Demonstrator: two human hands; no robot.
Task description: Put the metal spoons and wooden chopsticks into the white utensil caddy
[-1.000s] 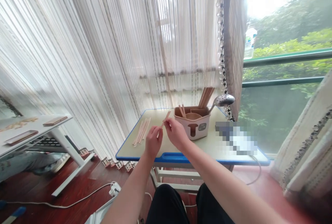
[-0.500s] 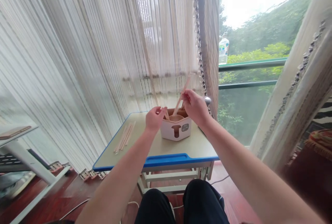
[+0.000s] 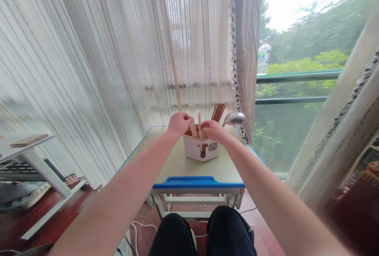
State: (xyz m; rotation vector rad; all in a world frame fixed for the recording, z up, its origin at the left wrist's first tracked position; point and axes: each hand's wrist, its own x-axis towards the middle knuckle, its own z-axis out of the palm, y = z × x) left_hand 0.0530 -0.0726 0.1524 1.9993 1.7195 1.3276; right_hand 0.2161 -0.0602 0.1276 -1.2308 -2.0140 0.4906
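A white utensil holder [image 3: 194, 151] with a cut-out in its front stands on the small table. At its left rim my left hand [image 3: 179, 123] pinches light wooden chopsticks [image 3: 193, 128], whose lower ends are inside the holder. My right hand [image 3: 212, 130] is closed on another light chopstick [image 3: 199, 123], upright in the holder, its lower part showing through the cut-out. Behind my right hand, a bundle of darker brown chopsticks [image 3: 218, 112] rises from the holder. A metal slotted ladle [image 3: 234, 118] leans out to the right.
The table [image 3: 174, 167] has a blue edge. More light chopsticks [image 3: 151, 142] lie at its left, partly hidden by my left forearm. A sheer curtain [image 3: 124, 50] hangs close behind. Another white table [image 3: 32, 145] stands at far left; a plastic bottle [image 3: 263, 56] is by the window.
My right hand has come down, lowering the light chopstick into the holder. My left hand has risen slightly. The brown chopsticks and the ladle now show more fully.
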